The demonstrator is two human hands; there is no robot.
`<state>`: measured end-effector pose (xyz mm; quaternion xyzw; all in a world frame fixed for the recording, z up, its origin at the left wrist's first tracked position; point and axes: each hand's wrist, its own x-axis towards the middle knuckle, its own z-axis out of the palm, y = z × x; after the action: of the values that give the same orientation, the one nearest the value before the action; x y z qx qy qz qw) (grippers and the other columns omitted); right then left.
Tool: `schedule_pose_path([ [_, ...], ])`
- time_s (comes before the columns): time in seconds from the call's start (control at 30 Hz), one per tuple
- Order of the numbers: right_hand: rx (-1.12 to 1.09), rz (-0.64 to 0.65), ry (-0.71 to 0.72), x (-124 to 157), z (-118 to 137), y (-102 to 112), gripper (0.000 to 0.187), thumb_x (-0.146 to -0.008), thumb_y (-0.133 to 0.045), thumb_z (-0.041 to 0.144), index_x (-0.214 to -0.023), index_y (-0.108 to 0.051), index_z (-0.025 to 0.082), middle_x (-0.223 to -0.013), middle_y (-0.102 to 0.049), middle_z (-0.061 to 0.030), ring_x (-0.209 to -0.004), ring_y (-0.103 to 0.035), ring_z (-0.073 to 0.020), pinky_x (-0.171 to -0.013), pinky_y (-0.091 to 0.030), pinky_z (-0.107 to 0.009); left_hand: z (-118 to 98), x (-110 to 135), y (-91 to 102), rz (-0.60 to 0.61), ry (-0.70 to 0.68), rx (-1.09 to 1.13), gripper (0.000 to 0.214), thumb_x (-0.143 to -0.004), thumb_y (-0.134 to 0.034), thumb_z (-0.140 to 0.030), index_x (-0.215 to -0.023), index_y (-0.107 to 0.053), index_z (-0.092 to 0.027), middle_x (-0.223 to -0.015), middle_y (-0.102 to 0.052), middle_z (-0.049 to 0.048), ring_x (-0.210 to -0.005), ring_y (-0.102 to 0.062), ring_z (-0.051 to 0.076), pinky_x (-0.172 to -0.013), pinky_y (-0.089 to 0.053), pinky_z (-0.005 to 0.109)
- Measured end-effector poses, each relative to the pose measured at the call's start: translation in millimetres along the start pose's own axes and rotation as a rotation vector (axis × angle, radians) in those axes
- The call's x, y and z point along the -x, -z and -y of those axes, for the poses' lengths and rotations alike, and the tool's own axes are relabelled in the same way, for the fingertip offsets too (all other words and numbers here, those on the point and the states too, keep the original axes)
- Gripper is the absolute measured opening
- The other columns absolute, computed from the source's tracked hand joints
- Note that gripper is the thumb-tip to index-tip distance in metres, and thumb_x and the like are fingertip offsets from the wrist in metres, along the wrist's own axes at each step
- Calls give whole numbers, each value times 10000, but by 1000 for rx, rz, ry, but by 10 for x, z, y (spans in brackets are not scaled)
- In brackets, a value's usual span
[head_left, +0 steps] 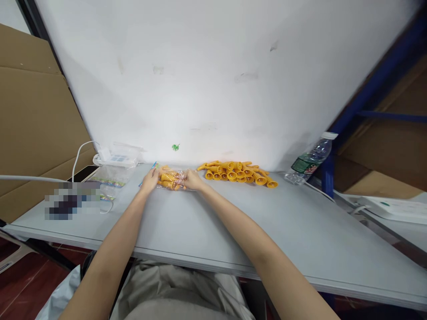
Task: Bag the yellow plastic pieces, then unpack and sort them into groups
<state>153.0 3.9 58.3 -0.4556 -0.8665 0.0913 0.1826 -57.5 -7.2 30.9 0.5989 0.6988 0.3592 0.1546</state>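
Observation:
A clear plastic bag (171, 179) with several small orange-yellow plastic pieces inside lies on the grey table near the wall. My left hand (151, 179) grips its left end, where a strip of colourful print shows. At the opposite end, the fingers of my right hand (192, 179) are closed on the crinkled plastic. Just right of that hand is a stacked pile of orange-yellow hollow pieces (238, 173), their round open ends facing me and thin finger-like tips pointing away. Some of my fingertips are hidden by the hands themselves.
Flat clear bags with printed strips (110, 183) lie at the left, beside a phone (86, 173), a white power strip (115, 159) and cables. A plastic bottle (312, 155) leans at the right by a blue metal post (328, 175). A cardboard box (33, 120) stands far left.

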Motion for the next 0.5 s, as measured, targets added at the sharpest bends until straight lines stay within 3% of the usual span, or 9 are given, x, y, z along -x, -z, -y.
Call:
schedule_pose_path([
  [0.17, -120, -30, -38, -30, -1, -60, 201, -835, -610, 345, -830, -716, 175, -821, -727, -42, -824, -615, -187, -769, -401, -268, -100, 91, 54, 35, 53, 34, 588, -912, -456, -479, -1393, -481, -142, -1453, -490, 101, -1340, -466, 247, -1115, -349, 339],
  [0.3, -275, -53, -44, -23, -56, -84, 188, -840, -594, 262, -913, -739, 168, -939, -723, -33, -840, -628, -170, -753, -446, -239, -121, 120, 50, 49, 51, 11, 617, -863, -569, -400, -1407, -460, -130, -1436, -507, 122, -1321, -487, 259, -1091, -370, 339],
  [0.4, -261, -135, -205, 13, -85, -66, 205, -840, -563, 178, -950, -730, 137, -966, -715, -66, -855, -628, -164, -760, -454, -233, -108, 101, 29, 50, 60, 32, 608, -858, -572, -371, -1401, -465, -119, -1425, -520, 126, -1319, -486, 256, -1094, -357, 338],
  [0.5, -277, -144, -405, 65, -83, -27, 205, -833, -558, 149, -977, -701, 118, -838, -716, -70, -780, -636, -155, -720, -454, -226, -85, 72, 7, 35, 71, 70, 596, -848, -583, -380, -1380, -492, -127, -1403, -544, 127, -1317, -485, 262, -1092, -350, 339],
])
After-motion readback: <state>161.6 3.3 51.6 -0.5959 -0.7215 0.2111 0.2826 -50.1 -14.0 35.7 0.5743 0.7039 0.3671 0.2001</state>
